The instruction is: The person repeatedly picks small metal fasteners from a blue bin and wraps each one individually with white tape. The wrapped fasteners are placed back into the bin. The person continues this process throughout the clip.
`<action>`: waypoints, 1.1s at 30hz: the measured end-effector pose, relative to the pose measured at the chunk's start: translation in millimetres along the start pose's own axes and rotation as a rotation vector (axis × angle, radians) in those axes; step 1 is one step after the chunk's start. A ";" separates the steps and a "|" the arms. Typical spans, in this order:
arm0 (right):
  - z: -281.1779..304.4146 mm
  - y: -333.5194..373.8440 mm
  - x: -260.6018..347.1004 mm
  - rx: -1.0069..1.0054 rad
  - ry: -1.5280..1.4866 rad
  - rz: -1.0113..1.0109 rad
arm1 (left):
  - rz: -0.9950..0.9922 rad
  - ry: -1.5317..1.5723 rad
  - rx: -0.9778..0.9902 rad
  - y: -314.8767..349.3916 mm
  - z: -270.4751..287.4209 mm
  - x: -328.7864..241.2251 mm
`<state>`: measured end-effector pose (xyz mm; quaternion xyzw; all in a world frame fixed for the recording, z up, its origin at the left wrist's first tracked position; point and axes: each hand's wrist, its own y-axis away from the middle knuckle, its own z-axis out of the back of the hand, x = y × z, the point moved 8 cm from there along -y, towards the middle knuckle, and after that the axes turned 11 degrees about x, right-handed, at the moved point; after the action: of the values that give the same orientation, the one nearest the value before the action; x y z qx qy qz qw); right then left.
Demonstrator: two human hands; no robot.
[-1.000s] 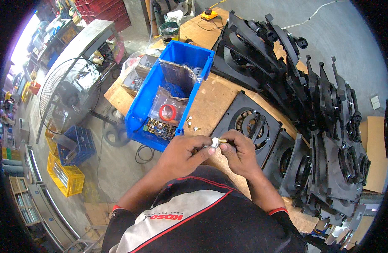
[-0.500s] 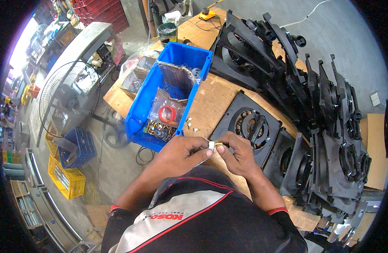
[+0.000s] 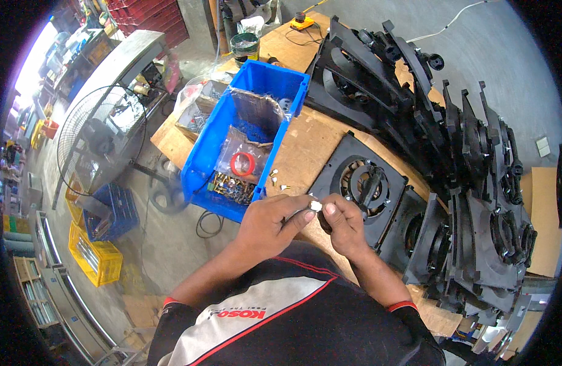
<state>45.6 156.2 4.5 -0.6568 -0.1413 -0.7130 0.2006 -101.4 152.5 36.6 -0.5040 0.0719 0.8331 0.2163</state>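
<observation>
**One small white piece in hand, a long row of fan frames waiting**

Both hands meet over the near edge of the bench (image 3: 305,143). The left hand (image 3: 270,221) and the right hand (image 3: 344,224) pinch a small white connector (image 3: 316,206) between thumbs and fingertips, closed snugly on it; the remaining fingers curl in. Whether a wire hangs from it I cannot tell, it is too small.

Just beyond the hands lies one black fan frame (image 3: 363,183), flat on the bench, its motor hub facing up. My guess is this is the unit being worked on, and that the piece is not yet fitted to it.

A few loose white pieces (image 3: 273,177) lie on the wood beside the blue bin (image 3: 198,168), which holds bags of small brass terminals and a red tape ring (image 3: 242,163).

To the right, many more frames (image 3: 476,201) lean stacked together. Which are finished I cannot say; much seems left to do.
</observation>
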 end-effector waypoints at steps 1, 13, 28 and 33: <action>-0.5 0.6 -1.9 0.005 -0.035 -0.019 | -0.005 -0.006 -0.005 0.6 0.6 -0.9; 0.2 -7.0 25.3 0.057 0.404 0.133 | 0.132 -0.018 0.238 -0.6 -2.9 2.0; -6.6 -0.8 -11.5 0.131 -0.342 -0.165 | -0.020 0.178 0.068 -0.3 -2.7 4.9; -15.1 -1.7 -10.0 0.150 -0.465 -0.221 | -0.045 0.121 0.063 -1.1 -5.6 4.3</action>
<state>32.1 151.7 -6.8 -0.7669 -0.3068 -0.5481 0.1318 -98.1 152.9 30.3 -0.5479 0.0999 0.7933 0.2460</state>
